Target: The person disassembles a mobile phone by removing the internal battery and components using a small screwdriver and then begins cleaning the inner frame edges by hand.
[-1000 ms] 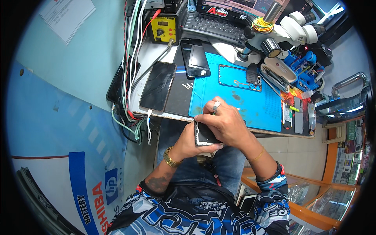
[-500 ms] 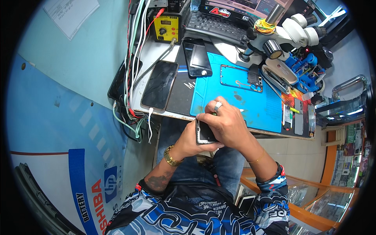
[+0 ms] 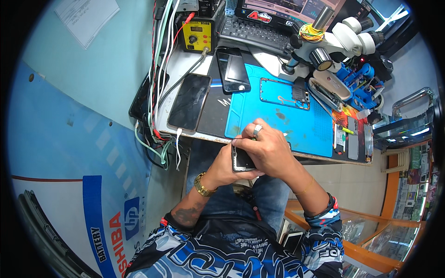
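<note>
My left hand [image 3: 223, 166] is closed round a partly dismantled phone [image 3: 242, 163], holding it over my lap just in front of the table edge. The phone's dark inside and pale metal edge face up. Over its upper part bends my right hand [image 3: 269, 147], with a ring on one finger and the fingers pinched together. A bit of green shows between those fingers; what they hold is mostly hidden. On the blue work mat [image 3: 259, 116] beyond my hands lies a phone frame [image 3: 273, 101] with a dark part at one corner.
Two phones, one black-screened [image 3: 189, 103] and one with a home button [image 3: 233, 69], lie left of the mat. A white cable [image 3: 179, 143] hangs over the edge. Behind stand a yellow soldering station [image 3: 197, 37], a keyboard [image 3: 256, 35] and a microscope [image 3: 324, 41]. A blue tool holder [image 3: 364, 88] is at right.
My right hand has shifted very slightly over the phone, its fingers still pinched. The left hand keeps the phone in nearly the same place; the view has moved a little.
</note>
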### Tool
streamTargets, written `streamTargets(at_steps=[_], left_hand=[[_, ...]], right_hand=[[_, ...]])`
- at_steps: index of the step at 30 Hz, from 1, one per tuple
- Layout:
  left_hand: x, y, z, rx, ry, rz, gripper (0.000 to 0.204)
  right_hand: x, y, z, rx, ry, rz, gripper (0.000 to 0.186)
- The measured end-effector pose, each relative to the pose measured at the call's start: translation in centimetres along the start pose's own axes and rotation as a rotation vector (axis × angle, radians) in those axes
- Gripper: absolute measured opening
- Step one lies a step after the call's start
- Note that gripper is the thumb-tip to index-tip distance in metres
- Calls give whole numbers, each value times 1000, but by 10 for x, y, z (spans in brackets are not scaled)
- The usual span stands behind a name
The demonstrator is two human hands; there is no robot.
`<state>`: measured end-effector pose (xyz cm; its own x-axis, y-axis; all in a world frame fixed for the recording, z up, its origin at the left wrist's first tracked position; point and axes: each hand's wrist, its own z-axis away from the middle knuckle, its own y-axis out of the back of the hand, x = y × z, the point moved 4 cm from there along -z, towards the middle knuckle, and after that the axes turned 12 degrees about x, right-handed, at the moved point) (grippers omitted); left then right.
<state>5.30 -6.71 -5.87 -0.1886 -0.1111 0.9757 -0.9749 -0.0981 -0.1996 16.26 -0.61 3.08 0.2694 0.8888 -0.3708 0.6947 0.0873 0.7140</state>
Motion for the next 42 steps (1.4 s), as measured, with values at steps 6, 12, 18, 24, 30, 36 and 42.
streamTargets(at_steps=[6,12,18,24,30,36,42], left_hand=[[5,0,9,-93,23,107,76],[3,7,24,-363,190,191,83],[14,0,34,-504,194,104,75],[5,0,42,-626,179,260,87],[4,-8,48,-705,302,463,81],[3,-15,54,-696,405,590,94],[-13,-17,62,-408,512,733,105]], right_hand=[[-1,19,1,38,-108,-74,16],[-20,37,9,13,-79,-63,18],[-42,46,12,-21,-47,9,18],[-47,50,16,-42,21,-39,22],[-48,47,24,-27,22,-140,29],[-43,53,35,4,-70,-195,28],[-57,56,40,148,-167,-171,27]])
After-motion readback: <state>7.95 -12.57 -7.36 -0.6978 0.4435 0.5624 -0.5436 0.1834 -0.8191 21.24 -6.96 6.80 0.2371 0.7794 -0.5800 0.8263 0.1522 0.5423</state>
